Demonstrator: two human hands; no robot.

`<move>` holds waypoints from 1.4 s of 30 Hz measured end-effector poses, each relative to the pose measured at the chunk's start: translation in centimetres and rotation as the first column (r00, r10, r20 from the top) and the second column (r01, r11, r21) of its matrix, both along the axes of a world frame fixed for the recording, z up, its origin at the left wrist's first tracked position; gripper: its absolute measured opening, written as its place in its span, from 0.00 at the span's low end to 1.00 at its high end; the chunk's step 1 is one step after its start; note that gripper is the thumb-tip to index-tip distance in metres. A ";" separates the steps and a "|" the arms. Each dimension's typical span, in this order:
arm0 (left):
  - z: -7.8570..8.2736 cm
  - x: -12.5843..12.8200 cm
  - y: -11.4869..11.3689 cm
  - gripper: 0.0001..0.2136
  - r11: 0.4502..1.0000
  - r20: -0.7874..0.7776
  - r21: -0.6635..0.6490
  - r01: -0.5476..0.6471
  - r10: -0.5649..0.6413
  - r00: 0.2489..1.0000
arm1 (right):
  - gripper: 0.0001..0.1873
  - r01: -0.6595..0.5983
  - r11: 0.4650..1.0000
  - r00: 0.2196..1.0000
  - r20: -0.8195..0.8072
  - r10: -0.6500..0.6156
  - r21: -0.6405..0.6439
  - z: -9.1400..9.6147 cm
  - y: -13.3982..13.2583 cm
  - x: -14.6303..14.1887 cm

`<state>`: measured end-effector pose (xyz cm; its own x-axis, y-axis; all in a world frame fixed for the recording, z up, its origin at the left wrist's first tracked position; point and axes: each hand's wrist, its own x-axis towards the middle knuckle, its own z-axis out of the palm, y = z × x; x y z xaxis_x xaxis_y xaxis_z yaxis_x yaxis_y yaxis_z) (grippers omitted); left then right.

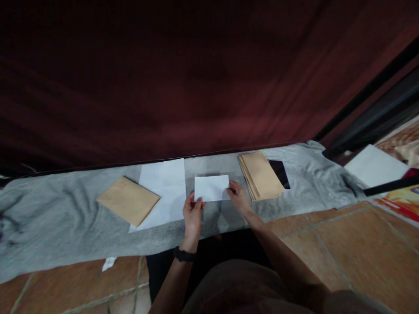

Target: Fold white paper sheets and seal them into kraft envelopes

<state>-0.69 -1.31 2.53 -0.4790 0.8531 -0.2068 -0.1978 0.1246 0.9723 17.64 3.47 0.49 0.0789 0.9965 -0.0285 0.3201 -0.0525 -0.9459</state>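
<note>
Between both hands is a white sheet of paper (pixel 212 188), smaller than the sheets beside it and possibly folded. My left hand (pixel 193 211) pinches its lower left corner, the thumb on top. At the right edge my right hand (pixel 239 196) grips it, fingers closed around the side. White paper sheets (pixel 172 187) lie flat to the left, partly covered by a brown envelope (pixel 129 198). On the right, close to my right hand, rests a fanned stack of brown envelopes (pixel 262 176).
A grey cloth (pixel 310 183) covers the long narrow surface. A phone (pixel 279 172) lies partly beneath the envelope stack. Behind hangs a dark red curtain (pixel 203 87). A small white scrap (pixel 109 263) is on the tiled floor (pixel 343 235); a white sheet (pixel 376 168) sits far right.
</note>
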 end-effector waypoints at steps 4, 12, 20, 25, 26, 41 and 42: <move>-0.5 -1.3 -0.4 0.20 0.996 -0.461 -0.032 0.083 -0.088 0.883 | 0.24 -0.014 1.000 0.966 0.257 0.013 0.002 0.4 0.1 0.0; -0.2 -0.7 -1.2 0.21 0.958 -0.844 -0.260 0.118 -0.285 0.454 | 0.26 -0.059 0.998 0.812 0.582 0.038 0.016 1.1 -0.3 -0.5; -0.2 -0.8 -1.5 0.18 0.959 -0.940 -0.256 0.126 -0.277 0.200 | 0.24 -0.092 0.995 0.668 0.743 0.030 0.043 1.5 -0.9 -0.8; 0.1 -0.3 -1.8 0.19 0.959 -0.973 -0.214 0.184 -0.225 0.041 | 0.23 -0.283 0.942 0.733 0.674 0.090 0.182 1.4 -2.7 -1.3; -0.1 0.0 -1.9 0.20 0.949 -0.978 -0.196 0.248 -0.207 0.020 | 0.24 -0.338 0.921 0.738 0.662 0.132 0.193 1.3 -3.1 -1.6; -2.1 1.7 -3.9 0.29 0.852 -0.956 -0.284 0.440 -0.287 -0.061 | 0.28 -0.517 0.844 0.610 0.753 0.245 0.145 0.3 -5.8 -1.3; -1.9 1.6 -4.0 0.30 0.855 -0.955 -0.285 0.433 -0.290 -0.055 | 0.28 -0.514 0.845 0.604 0.760 0.239 0.143 0.3 -6.0 -1.1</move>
